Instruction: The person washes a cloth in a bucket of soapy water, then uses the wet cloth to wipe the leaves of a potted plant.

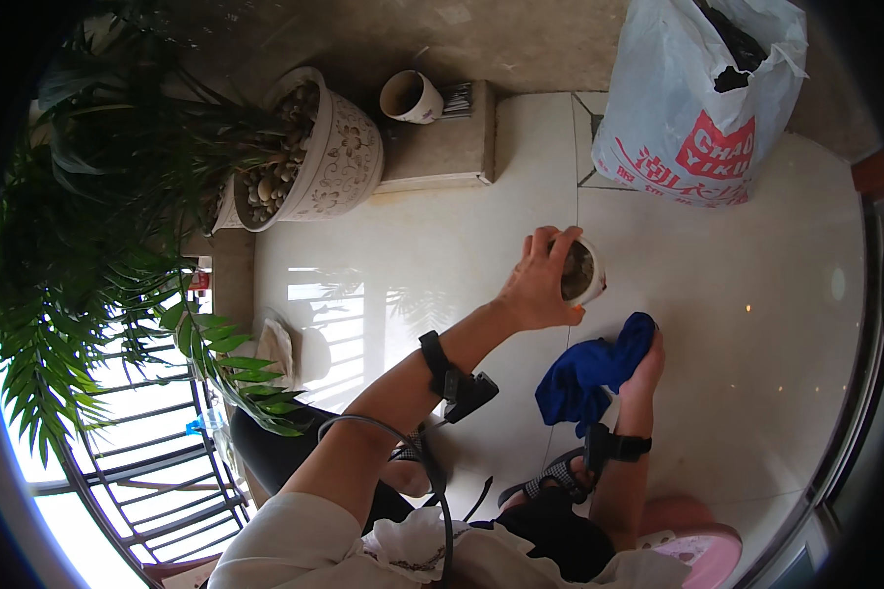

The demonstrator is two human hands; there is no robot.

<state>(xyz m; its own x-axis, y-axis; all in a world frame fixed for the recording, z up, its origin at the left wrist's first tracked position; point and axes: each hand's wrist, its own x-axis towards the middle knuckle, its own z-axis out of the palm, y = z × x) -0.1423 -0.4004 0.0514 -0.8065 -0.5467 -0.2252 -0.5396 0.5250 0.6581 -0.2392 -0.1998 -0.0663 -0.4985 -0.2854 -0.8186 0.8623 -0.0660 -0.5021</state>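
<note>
Fingers spread around its rim, my left hand (541,283) grips a small white pot (597,272) with dark, earthy-looking contents, above the tiled floor. My right hand (644,368), lower and to the right, holds a blue cloth (589,375) that hangs down toward the left. Pot and cloth are apart. The right fingers are partly hidden by the cloth. Each wrist bears a black strap with a small device.
A large patterned planter (346,158) with pebbles and a leafy plant stands upper left. Beside it a cup-like pot (412,97) rests on a stone ledge (442,158). A full plastic bag (678,125) stands upper right, a pink plastic stool (707,548) lower right. A cable crosses my left arm.
</note>
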